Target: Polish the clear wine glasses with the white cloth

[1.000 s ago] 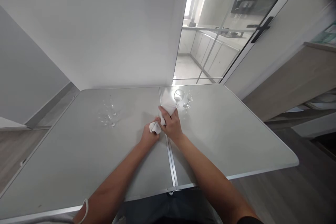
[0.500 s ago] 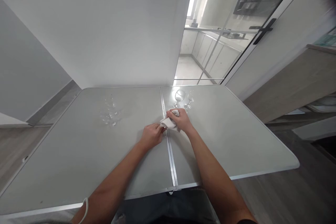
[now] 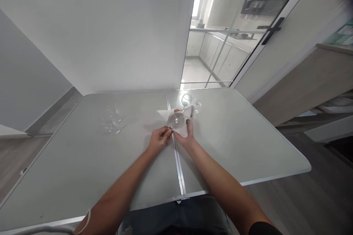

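Observation:
Over the middle seam of the table, a clear wine glass (image 3: 177, 119) lies tilted between my two hands. My left hand (image 3: 159, 139) is closed in a pinch at its lower end, where the stem is mostly hidden by the fingers. A white cloth (image 3: 181, 129) wraps partly around the bowl, with one loose corner sticking out to the left. My right hand (image 3: 187, 138) grips this cloth against the bowl, its thumb on the near side. Just beyond the hands stands another wine glass (image 3: 186, 99), with a smaller clear glass (image 3: 197, 104) to its right.
Several clear glass pieces (image 3: 114, 121) are grouped on the left half of the table (image 3: 82, 169); their outlines are faint. A metal seam (image 3: 178, 169) divides the tabletop. A white wall (image 3: 124, 44) rises behind it, and a glass-paned door (image 3: 228, 40) is at the back right.
My right hand has opened out from the bunched cloth and turned, so the cloth is spread around the bowl. The glass bowl now shows. My left hand stays nearly in place.

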Action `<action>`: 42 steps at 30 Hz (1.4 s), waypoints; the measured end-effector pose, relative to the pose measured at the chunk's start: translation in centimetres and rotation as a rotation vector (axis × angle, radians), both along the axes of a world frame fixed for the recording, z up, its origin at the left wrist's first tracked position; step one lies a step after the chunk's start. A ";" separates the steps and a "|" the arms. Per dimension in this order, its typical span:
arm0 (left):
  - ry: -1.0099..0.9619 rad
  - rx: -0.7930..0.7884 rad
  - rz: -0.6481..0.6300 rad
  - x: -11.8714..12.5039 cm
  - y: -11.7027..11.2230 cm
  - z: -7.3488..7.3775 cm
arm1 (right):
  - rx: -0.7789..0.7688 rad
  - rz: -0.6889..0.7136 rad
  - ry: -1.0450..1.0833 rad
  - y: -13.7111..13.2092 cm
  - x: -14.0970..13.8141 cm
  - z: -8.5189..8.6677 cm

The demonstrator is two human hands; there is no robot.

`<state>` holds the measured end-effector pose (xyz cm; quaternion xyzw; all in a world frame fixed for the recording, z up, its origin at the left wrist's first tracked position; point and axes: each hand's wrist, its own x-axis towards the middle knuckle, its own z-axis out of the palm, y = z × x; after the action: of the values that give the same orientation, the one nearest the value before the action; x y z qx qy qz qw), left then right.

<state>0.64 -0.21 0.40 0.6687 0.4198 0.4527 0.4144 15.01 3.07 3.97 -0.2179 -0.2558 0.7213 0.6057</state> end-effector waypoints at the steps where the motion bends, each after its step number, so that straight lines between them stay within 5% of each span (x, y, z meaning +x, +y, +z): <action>1: -0.054 -0.040 0.002 0.1 0.1 0.0 | -0.012 -0.019 -0.001 -0.3 -0.7 -0.5; 6: -0.229 -0.088 0.200 0.3 0.4 -0.6 | 0.064 -0.134 -0.333 -1.5 -2.9 -2.9; 9: -0.346 -0.076 0.362 0.4 0.4 -1.2 | 0.198 -0.062 -0.478 -1.8 -2.6 -3.1; 12: -0.434 -0.125 0.383 0.4 0.2 -1.7 | 0.275 0.110 -0.460 -1.6 -1.7 -2.4; 15: -0.417 -0.124 0.323 0.4 0.1 -1.8 | 0.303 0.130 -0.473 -1.2 -1.2 -1.6; 25: -0.124 0.090 0.245 1.1 0.2 -0.9 | 0.258 -0.082 -0.607 -0.4 -1.2 -1.8; 29: -0.014 0.093 0.360 1.2 -0.4 -1.3 | 0.204 -0.104 -0.558 -0.1 -1.8 -1.9; 34: -0.180 0.114 0.576 -0.2 0.2 -1.2 | 0.037 -0.164 -0.398 0.6 -1.5 -1.9; 42: -0.871 -0.265 0.140 -0.3 2.0 -0.4 | -0.093 0.274 -0.417 0.5 -0.9 -2.4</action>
<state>0.38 1.83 0.01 0.3272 0.3049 0.6609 0.6026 14.14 3.61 1.60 -0.3531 -0.3690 0.7470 0.4257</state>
